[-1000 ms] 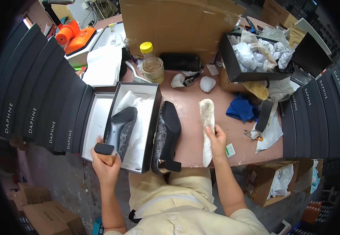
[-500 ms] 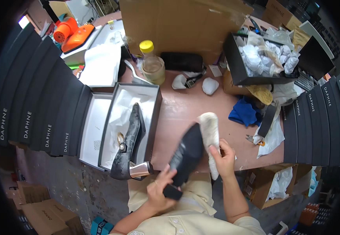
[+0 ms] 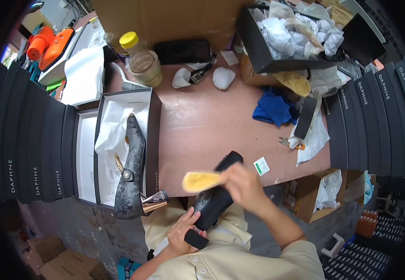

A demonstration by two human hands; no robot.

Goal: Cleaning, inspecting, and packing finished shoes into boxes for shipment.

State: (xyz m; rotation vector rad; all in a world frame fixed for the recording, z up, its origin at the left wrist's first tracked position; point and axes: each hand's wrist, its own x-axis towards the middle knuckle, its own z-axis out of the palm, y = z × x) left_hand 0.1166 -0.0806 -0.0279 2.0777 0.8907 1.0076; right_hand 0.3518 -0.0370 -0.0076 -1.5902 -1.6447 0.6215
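- The person's left hand (image 3: 183, 228) is wrapped around the heel end of a black high-heeled shoe (image 3: 217, 193), its fingers (image 3: 189, 218) curled against the shoe's side, just above the block heel.
- That shoe is held off the tabletop (image 3: 202, 126), at the near edge above the person's lap, toe pointing up and away toward the tabletop.
- The right hand (image 3: 244, 184) is closed on one end of a yellowish insole (image 3: 201, 181); the insole sticks out to the left past the fingers, lying across the shoe's open top. I cannot tell if it touches the shoe.
- The right hand covers part of the shoe's middle, so the opening itself is hidden from here.
- To the left, an open shoebox (image 3: 152, 135) lined with white tissue sits on the tabletop, and a second shoe (image 3: 132, 172), dark and patterned with a metallic heel, lies in it, its heel hanging over the box's near end.
- Farther back stand a jar with a yellow lid (image 3: 141, 60), a blue cloth (image 3: 272, 109) and a black box of crumpled paper (image 3: 258, 46).
- Stacks of black boxes (image 3: 30, 140) flank the tabletop.
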